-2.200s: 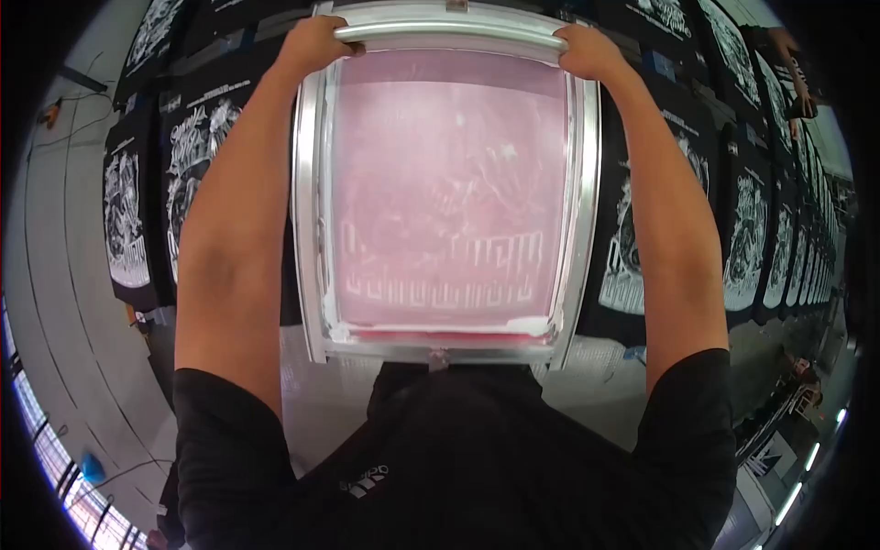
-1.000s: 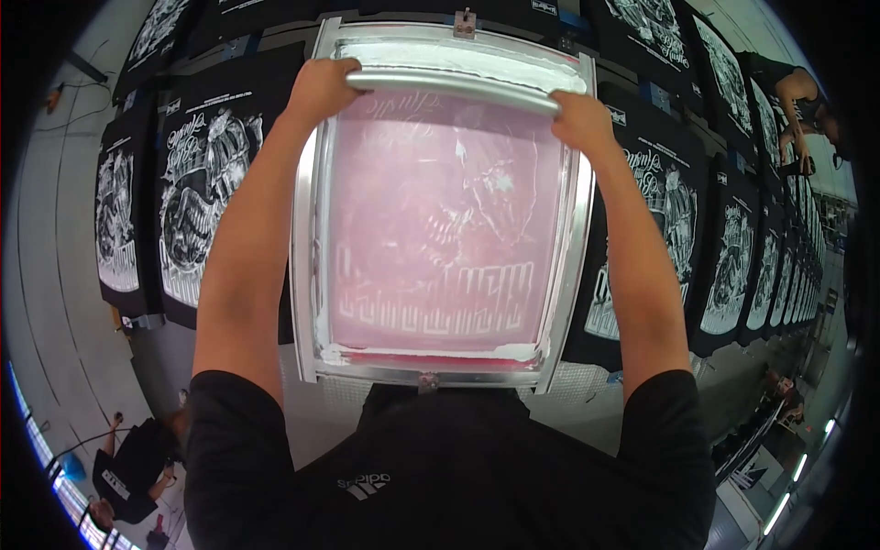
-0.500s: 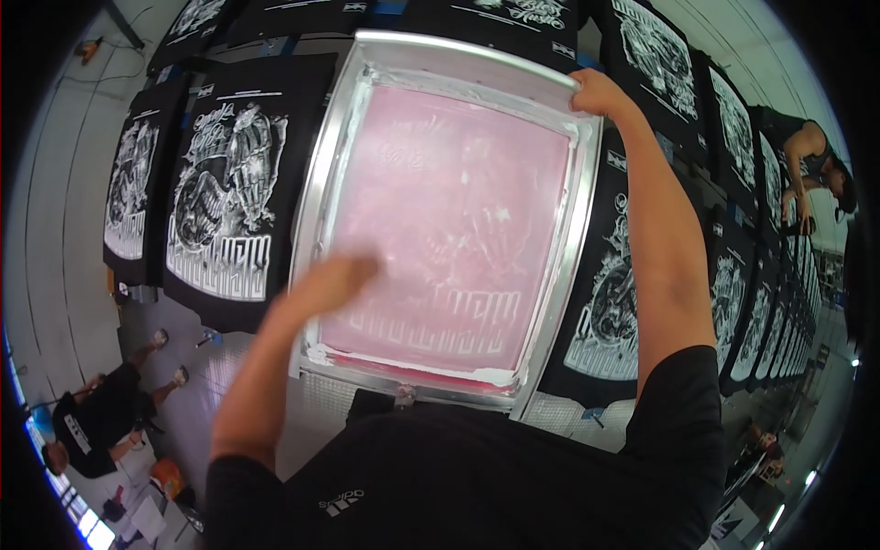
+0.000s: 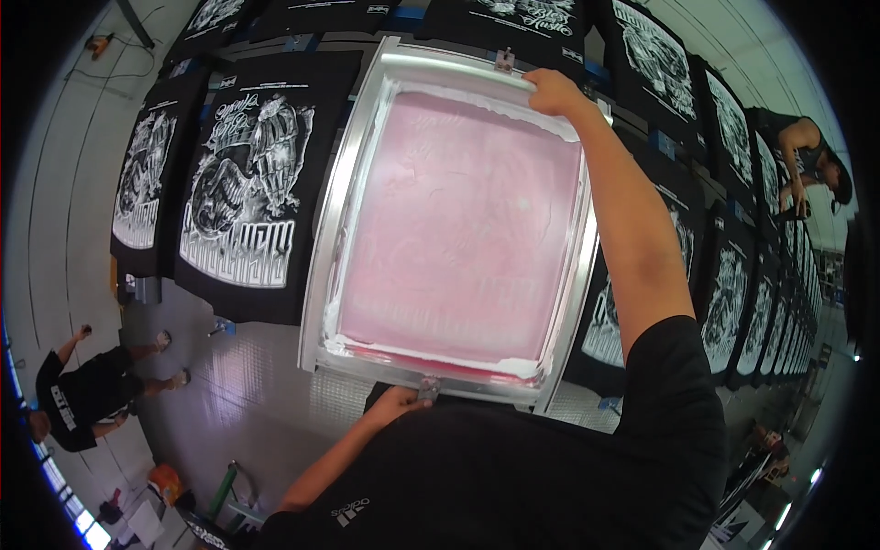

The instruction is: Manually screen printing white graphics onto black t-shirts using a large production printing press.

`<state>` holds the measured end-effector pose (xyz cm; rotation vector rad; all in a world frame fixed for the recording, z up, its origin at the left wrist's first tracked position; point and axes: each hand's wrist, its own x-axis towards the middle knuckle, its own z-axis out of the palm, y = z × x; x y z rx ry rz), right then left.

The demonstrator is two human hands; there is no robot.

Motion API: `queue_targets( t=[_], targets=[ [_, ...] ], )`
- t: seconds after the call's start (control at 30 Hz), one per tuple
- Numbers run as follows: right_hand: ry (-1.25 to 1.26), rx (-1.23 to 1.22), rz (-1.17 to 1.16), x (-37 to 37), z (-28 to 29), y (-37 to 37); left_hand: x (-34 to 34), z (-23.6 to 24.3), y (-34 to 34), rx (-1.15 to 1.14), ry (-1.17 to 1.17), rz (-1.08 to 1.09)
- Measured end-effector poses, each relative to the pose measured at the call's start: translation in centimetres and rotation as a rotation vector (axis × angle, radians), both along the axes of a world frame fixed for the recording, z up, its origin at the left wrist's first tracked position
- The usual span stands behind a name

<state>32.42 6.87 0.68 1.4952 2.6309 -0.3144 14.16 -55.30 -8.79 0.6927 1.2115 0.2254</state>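
By the left hand (image 4: 396,404), fingers curled, a small clamp (image 4: 429,389) is touched at the near edge; whether it is gripped cannot be told. The screen (image 4: 458,229) is set before the body between black shirts (image 4: 240,174), best kept level and unshifted; its long axis is pointed away, far end tilted right. The far bar (image 4: 449,69) is gripped by the nearly closed right hand (image 4: 555,92).

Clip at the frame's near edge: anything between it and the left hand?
Nothing visible. The left hand is right beside the clip, its fingers apparently touching it. The right hand is at the far edge of the frame, well clear.
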Motion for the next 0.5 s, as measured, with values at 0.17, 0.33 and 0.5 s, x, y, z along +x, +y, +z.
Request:
queue_targets(
  t=[0.17, 0.33, 0.5],
  targets=[
    [0.027, -0.086, 0.103, 1.6, 0.4, -13.7, 0.4, 0.7, 0.8, 0.157, 0.061, -0.011],
    [0.073, -0.125, 0.016, 3.3, 0.6, -34.7, 0.6, -1.0, 0.9, 0.147, 0.013, -0.018],
    [0.183, -0.067, -0.017, 2.8, 2.8, -51.3, 0.8, 0.8, 1.8, 0.251, 0.196, -0.146]
  ],
)
